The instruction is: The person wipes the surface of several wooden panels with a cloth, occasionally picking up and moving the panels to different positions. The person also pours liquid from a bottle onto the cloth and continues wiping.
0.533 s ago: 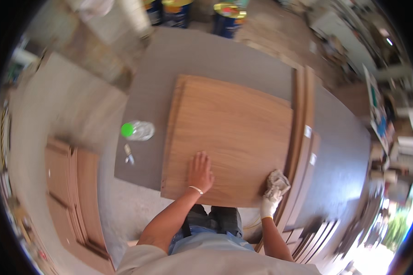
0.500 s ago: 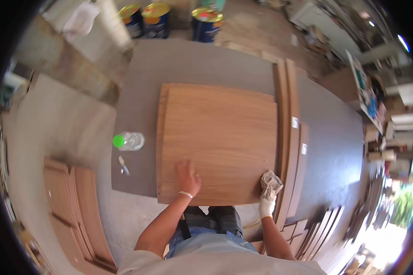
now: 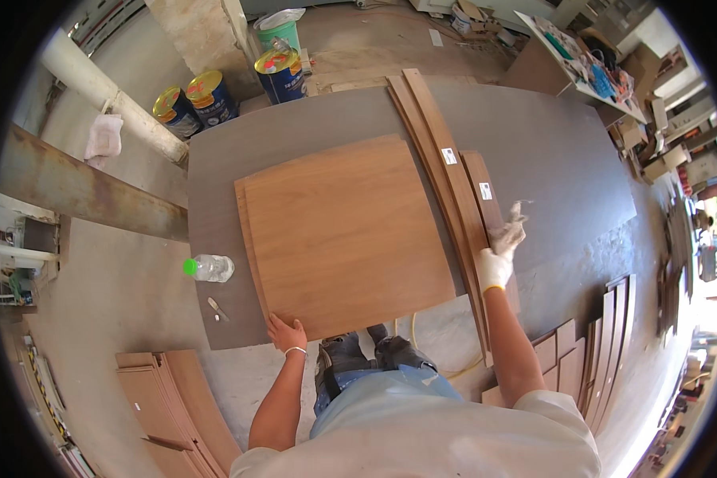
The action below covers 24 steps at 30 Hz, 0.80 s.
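Observation:
A large brown wooden panel [image 3: 342, 231] lies flat on a dark grey worktable [image 3: 534, 151]. My left hand [image 3: 285, 333], bare with a thin wristband, rests on the panel's near left corner. My right hand [image 3: 495, 263] wears a white glove and is closed on a crumpled pale rag [image 3: 511, 229], held over the long narrow wooden strips [image 3: 446, 175] that lie along the panel's right side.
A clear plastic bottle with a green cap [image 3: 209, 268] and a small scraper-like tool [image 3: 217, 309] sit at the table's left edge. Several paint cans [image 3: 279, 72] stand beyond the table. Wooden boards are stacked on the floor at lower left [image 3: 167, 398] and right [image 3: 605, 334].
My right hand with the rag has moved off the panel's near right corner, out over the strips. My left hand has slid to the near left corner. The view has shifted.

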### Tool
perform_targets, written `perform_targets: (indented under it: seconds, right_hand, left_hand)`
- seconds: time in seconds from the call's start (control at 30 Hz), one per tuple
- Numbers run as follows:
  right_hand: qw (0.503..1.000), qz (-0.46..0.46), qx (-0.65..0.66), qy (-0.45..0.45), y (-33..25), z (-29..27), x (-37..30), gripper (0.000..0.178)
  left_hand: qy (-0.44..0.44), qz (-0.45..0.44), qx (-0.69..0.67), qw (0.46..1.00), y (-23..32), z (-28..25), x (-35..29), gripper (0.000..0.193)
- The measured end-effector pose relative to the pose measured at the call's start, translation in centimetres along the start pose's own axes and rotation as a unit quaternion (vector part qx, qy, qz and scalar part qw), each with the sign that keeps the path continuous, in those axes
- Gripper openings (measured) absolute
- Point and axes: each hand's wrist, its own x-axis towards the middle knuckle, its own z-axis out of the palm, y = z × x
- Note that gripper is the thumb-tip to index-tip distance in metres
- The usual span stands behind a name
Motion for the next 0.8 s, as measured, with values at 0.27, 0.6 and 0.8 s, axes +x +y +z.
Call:
perform_targets:
  seconds: [0.27, 0.6, 0.8]
  right_hand:
    - [0.939, -0.13, -0.262, -0.178, 5.2, 7.2, -9.8, 0.066]
    - [0.961, -0.127, -0.172, -0.175, 10.8, 2.8, -9.8, 0.049]
    - [0.94, -0.004, -0.01, -0.342, 16.5, -0.3, -8.0, 0.058]
  left_hand:
    - [-0.019, -0.061, 0.038, 0.997, -0.1, 0.3, 0.9, 0.101]
    - [-0.062, -0.062, -0.023, 0.996, -2.9, 0.5, -5.6, 0.094]
    - [-0.064, -0.091, -0.241, 0.964, -9.5, 2.6, -8.1, 0.069]
